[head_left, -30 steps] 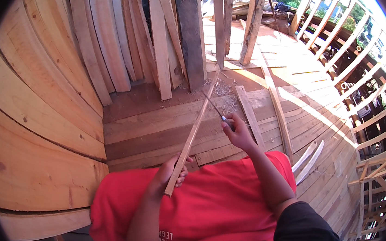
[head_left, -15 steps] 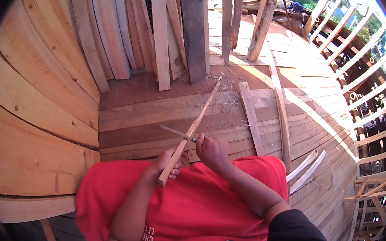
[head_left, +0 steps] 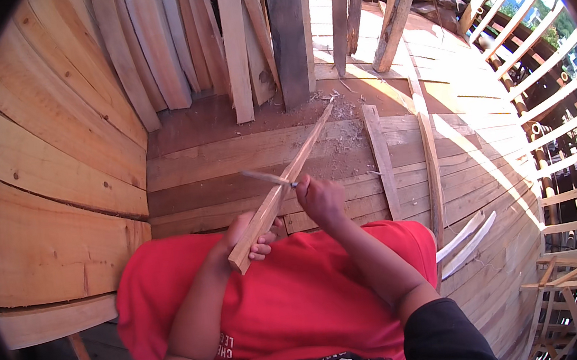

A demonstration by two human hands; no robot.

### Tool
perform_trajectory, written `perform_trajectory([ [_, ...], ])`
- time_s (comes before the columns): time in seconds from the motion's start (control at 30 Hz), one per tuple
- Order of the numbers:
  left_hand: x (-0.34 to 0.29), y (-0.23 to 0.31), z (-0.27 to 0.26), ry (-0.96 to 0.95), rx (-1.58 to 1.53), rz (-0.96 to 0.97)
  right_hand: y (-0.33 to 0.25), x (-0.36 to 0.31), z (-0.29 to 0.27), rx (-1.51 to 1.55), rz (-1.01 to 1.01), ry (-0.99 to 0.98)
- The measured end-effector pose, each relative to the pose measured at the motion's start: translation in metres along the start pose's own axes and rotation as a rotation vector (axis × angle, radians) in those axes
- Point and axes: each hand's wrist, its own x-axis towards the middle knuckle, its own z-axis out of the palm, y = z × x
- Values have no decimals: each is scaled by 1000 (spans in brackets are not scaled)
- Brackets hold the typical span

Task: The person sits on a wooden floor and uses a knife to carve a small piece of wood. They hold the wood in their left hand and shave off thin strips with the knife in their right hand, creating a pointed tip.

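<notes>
A long squared wooden stick (head_left: 260,224) slants up and away from my lap, tapering toward its far tip. My left hand (head_left: 265,243) is closed around its near part, the thumb side partly hidden behind the wood. In my right hand (head_left: 321,199) is a knife (head_left: 269,177), its handle mostly covered by my fingers. The thin blade lies across the stick a little beyond my left hand, pointing left.
Pale shavings (head_left: 345,122) are scattered on the plank floor (head_left: 193,168). Boards (head_left: 157,47) lean upright ahead, and a plank wall (head_left: 45,175) rises on my left. Loose strips (head_left: 383,164) lie to the right, near two white curved pieces (head_left: 468,242). A slatted railing (head_left: 561,129) stands farther right.
The knife and my right hand have moved a little farther along the stick, away from me. The stick has turned slightly in my left hand. The whole view has shifted a little.
</notes>
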Motion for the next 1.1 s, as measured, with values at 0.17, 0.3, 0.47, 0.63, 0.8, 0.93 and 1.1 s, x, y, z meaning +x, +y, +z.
perform_trajectory([
  [0.17,3,3,-3,-21,-12,-6,16,12,3,-33,102,-24],
  [0.3,0,5,-8,-41,-40,-6,-24,-2,-6,96,-54,16],
  [0.47,-2,4,-9,-125,-197,-32,34,21,10,-88,134,3],
  [0.63,-6,3,-2,-108,-97,2,-14,8,-3,54,1,12],
  [0.8,-8,6,-2,35,52,34,28,21,12,40,24,-16],
  [0.93,-15,13,-3,64,139,55,-2,12,-4,63,38,-19],
  [1.1,-15,10,-1,77,87,53,-6,11,-6,100,14,-26],
])
